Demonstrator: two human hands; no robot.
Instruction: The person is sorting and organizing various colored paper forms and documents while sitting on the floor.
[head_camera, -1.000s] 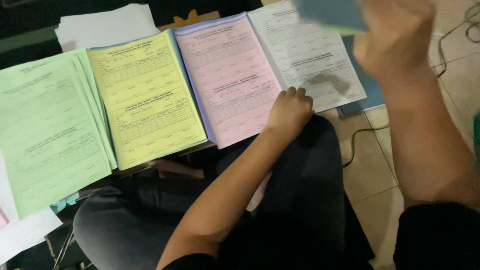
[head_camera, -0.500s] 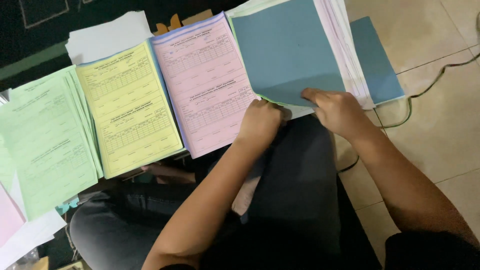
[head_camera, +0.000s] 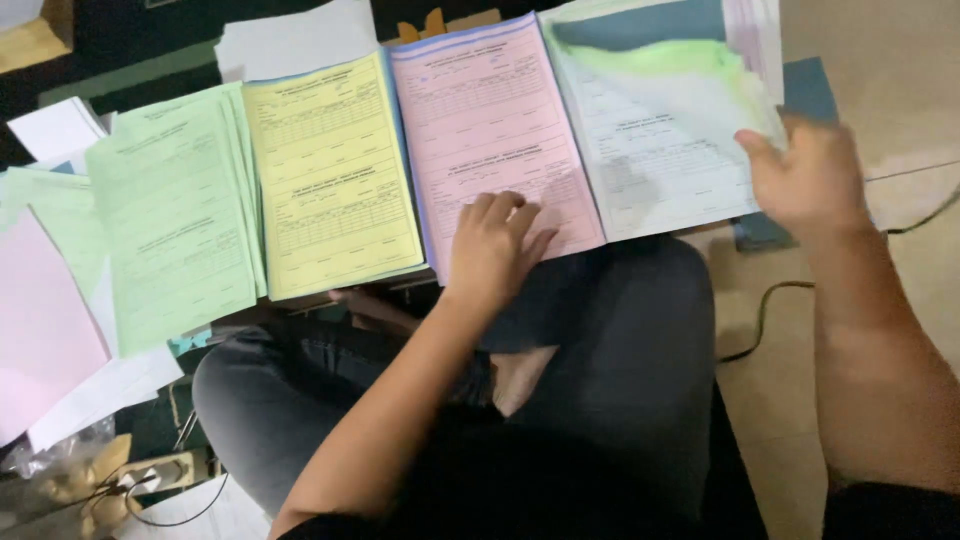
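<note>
Four stacks of printed forms lie side by side in front of my knees: green, yellow, pink and white. My left hand rests with curled fingers on the lower edge of the pink stack, holding nothing. At the white stack's right edge, my right hand pinches a thin pale sheet, which is lifted and blurred, with a green tint showing through it. A blue sheet shows at the far end of the white stack.
A blue folder lies under the white stack on the tiled floor. A black cable runs past my right knee. Loose pink and white sheets lie at the left, and plain white paper behind the yellow stack.
My right hand brought a blue sheet down onto the white stack, then moved to the stack's right edge and lifted a pale sheet. My left hand slid left onto the pink stack.
</note>
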